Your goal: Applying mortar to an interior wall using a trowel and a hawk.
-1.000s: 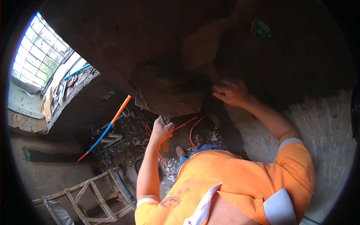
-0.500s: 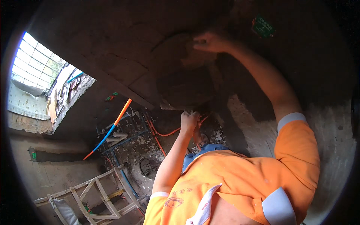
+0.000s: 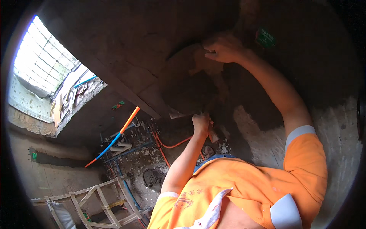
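A dark, flat, tile-like panel (image 3: 190, 89) stands against the dim wall in front of me. A pale strip shows along its lower left edge, but poor light hides most of its outline. My left hand (image 3: 201, 124) is closed at the panel's lower edge; what its fingers hold is hidden. Just beneath the fist there is a short brownish piece (image 3: 213, 136). Raised higher, my right hand (image 3: 225, 49) is near the dark curved line at the panel's top, thumb and fingers apart. Whether it touches the panel is hard to see.
At left, a barred window (image 3: 44, 57) has debris on its sill. An orange-and-blue pipe (image 3: 118, 134) slants up from the wall. Below are a wooden frame (image 3: 97, 202), rubble, floor pipes (image 3: 162, 149) and a dark bucket (image 3: 153, 178). A green tag (image 3: 266, 37) hangs upper right.
In the picture, both hands have shifted slightly right and down, along with most of the surroundings. The left fist stays by the panel's lower edge, the right hand near its top.
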Motion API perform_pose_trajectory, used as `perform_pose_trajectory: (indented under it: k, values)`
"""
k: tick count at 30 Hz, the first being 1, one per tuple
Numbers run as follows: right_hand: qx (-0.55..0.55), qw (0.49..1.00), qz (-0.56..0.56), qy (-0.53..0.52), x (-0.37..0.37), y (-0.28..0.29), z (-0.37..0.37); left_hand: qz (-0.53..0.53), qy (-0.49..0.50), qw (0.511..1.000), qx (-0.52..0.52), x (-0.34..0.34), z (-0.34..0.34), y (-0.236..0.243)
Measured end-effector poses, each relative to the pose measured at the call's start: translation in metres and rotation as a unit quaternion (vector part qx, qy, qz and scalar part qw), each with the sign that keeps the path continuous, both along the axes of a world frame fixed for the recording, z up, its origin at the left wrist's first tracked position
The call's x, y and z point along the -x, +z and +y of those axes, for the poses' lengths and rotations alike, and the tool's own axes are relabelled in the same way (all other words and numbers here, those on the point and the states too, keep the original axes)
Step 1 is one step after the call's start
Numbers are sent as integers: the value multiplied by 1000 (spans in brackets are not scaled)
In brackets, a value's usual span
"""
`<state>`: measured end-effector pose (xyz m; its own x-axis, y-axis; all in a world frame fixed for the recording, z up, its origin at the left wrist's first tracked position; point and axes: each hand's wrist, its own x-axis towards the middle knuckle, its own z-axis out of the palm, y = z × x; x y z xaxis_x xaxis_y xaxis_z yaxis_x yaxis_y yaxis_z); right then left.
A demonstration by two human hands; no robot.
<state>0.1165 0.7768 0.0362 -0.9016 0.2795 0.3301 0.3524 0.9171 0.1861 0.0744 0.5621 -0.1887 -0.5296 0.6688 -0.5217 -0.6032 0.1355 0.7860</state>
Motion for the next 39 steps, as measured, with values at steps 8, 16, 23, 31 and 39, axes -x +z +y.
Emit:
perform_pose_trajectory:
  k: [8,16,23,31,39]
  values:
    - [-44,988,113,91,6,113,-45,2,4,1000,8,4,-14,3]
    - [-2,959,281,39,-7,64,-41,14,-9,1000,-6,14,-33,-1]
    - [167,983,60,51,-35,-97,-61,54,-18,998,5,23,-43,3]
    - [0,997,-70,12,-12,-58,24,38,-39,998,21,15,-46,-11]
    - [-13,999,-25,14,-15,39,32,12,-24,999,-19,7,-35,-8]
